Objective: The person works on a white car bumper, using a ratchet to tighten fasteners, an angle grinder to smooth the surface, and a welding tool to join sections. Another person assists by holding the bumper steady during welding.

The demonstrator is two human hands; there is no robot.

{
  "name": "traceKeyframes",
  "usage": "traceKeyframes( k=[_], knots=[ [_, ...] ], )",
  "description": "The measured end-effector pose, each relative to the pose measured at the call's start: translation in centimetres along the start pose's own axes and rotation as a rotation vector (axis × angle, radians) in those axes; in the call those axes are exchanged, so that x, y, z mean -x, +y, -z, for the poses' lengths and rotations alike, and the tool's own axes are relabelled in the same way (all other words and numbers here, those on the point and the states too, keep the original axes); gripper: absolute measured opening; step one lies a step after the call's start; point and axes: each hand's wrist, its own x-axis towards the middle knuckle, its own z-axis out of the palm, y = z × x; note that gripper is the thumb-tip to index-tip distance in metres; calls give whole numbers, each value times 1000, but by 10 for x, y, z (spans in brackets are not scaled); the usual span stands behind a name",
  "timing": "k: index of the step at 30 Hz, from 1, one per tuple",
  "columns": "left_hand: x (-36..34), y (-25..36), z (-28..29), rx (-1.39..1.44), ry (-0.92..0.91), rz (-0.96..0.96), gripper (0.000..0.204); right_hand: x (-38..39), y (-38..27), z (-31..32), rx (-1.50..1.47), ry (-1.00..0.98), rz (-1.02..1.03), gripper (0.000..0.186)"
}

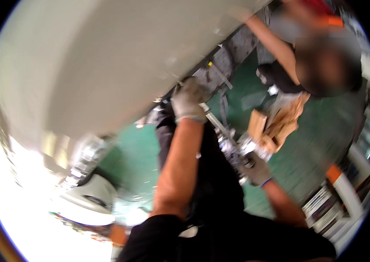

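Note:
A large pale car body panel (115, 52) fills the upper left, its dark lower edge running diagonally. My left hand (189, 99), in a pale glove, is closed at that edge around the upper end of a long metal tool (215, 120), probably a wrench; its fingertips are blurred. My right hand (255, 169), also gloved, is closed on the tool's lower end, over the metal and plastic clutter beside my dark-clad legs (213, 183).
A co-worker's bare arm (272, 43) reaches to the panel at upper right. Cardboard (276, 126) lies on the green floor (132, 166). A white bumper-like part (84, 203) sits at lower left, and equipment (322, 203) with an orange-white post (342, 185) at lower right.

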Motion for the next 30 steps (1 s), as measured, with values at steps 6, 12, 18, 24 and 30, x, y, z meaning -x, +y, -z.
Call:
traceKeyframes(
  k=[6, 12, 18, 24, 30],
  knots=[
    [-5, 0, -7, 49, -68, 144, 18, -8, -37, 23, 34, -88, -28, 57],
    [-17, -8, 8, 82, -113, 211, 26, -99, -124, 29, -141, -250, 109, 46],
    [-8, 7, -5, -129, -25, 209, 21, -123, -181, 39, -152, -346, -50, 40],
    [-21, 2, 18, -144, -104, 278, 23, -97, -175, 39, -2, -229, -1, 49],
    [-39, -12, 14, -143, -28, 31, 6, -49, -2, 18, 83, 61, -47, 62]
  ],
)
